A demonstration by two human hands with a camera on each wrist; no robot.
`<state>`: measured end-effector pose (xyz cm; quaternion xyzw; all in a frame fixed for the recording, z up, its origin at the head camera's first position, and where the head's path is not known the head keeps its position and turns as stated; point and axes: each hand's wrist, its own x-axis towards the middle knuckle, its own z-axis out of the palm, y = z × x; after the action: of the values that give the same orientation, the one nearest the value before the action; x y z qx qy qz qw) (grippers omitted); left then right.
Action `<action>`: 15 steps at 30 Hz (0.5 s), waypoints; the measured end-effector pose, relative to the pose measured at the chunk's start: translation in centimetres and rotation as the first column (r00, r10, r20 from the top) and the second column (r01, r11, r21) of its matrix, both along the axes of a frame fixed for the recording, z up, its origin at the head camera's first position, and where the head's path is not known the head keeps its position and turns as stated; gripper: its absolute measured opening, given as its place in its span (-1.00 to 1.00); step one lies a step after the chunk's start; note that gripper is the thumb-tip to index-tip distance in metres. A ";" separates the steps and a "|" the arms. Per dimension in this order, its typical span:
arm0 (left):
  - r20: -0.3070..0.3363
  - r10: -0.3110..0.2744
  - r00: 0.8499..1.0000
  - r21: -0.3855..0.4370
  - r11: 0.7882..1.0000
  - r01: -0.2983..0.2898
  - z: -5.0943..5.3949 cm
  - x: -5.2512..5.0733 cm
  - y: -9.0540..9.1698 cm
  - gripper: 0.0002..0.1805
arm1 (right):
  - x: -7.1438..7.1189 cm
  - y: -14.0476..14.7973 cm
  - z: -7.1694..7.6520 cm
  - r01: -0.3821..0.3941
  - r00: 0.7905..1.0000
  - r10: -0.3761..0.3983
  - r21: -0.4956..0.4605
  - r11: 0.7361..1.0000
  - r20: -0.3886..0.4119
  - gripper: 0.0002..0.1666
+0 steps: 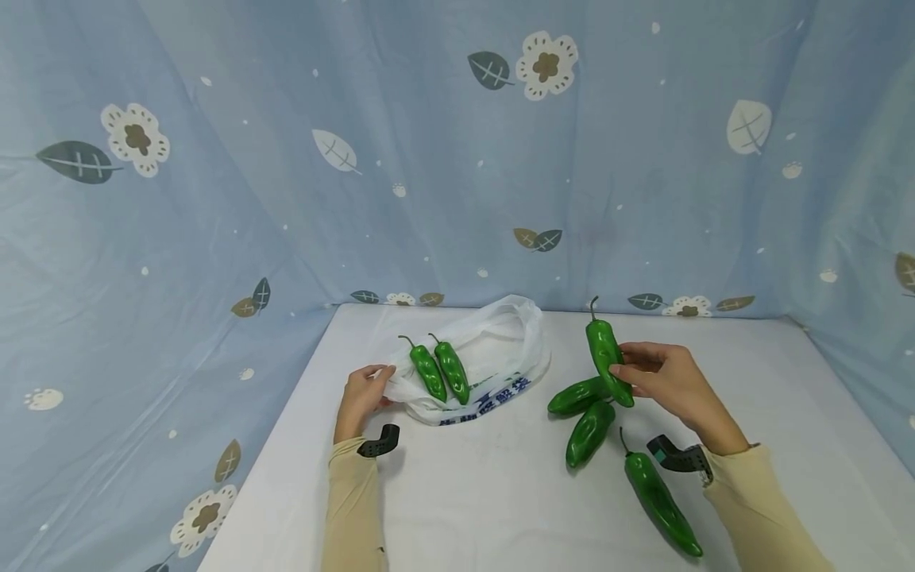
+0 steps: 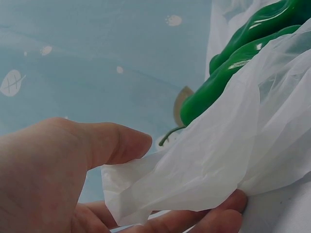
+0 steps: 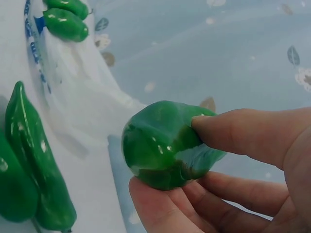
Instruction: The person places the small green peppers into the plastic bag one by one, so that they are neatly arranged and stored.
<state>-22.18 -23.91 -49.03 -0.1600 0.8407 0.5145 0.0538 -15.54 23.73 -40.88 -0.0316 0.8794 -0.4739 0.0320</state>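
My left hand (image 1: 363, 396) pinches the edge of a white plastic bag (image 1: 532, 338) with blue printing, thumb above and fingers beneath in the left wrist view. On the bag lie two green peppers (image 1: 427, 371) side by side, stems pointing away. My right hand (image 1: 668, 381) grips another green pepper (image 1: 604, 349) between thumb and fingers, stem up. Below it, two more green peppers (image 1: 590, 434) rest on the table close together. One green pepper (image 1: 661, 504) lies apart, nearer the right forearm. The right wrist view shows the gripped pepper (image 3: 160, 145) end-on.
A white-covered table (image 1: 472, 500) bears everything. Behind it and along its sides hangs a blue cloth (image 1: 429, 159) printed with leaves and flowers. A black camera mount (image 1: 675, 455) sits on the right wrist, another black mount (image 1: 380, 442) on the left.
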 end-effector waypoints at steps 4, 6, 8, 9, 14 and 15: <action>-0.004 0.005 1.000 -0.012 1.000 -0.005 0.1 -0.1 -0.1 -0.41 | -0.4 -0.6 0.3 -0.002 1.000 0.002 -0.013 1.000 0.002 -0.25; -0.004 0.005 1.000 -0.014 1.000 -0.005 0.1 0.0 -0.3 -0.41 | -0.6 -1.0 0.4 -0.005 1.000 0.005 -0.023 1.000 0.002 -0.26; -0.001 0.005 1.000 -0.018 1.000 -0.005 0.1 0.0 -0.4 -0.41 | -0.7 -1.2 0.5 -0.009 1.000 0.009 -0.034 0.999 0.002 -0.26; 0.000 0.007 1.000 -0.020 1.000 -0.007 0.1 0.0 -0.4 -0.41 | -0.8 -1.3 0.5 -0.012 1.000 0.012 -0.037 0.999 0.002 -0.26; 0.002 -0.002 1.000 -0.025 1.000 0.002 0.0 0.0 -0.2 -0.39 | -1.0 -1.6 0.6 -0.020 1.000 0.020 -0.042 0.999 -0.004 -0.27; 0.001 -0.009 1.000 -0.026 1.000 0.009 -0.1 -0.1 -0.1 -0.38 | -1.0 -1.6 0.7 -0.019 1.000 0.019 -0.041 0.999 -0.004 -0.28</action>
<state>-22.28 -23.98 -49.11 -0.1573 0.8480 0.5032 0.0545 -16.53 22.14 -40.21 -0.0416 0.8691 -0.4916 0.0343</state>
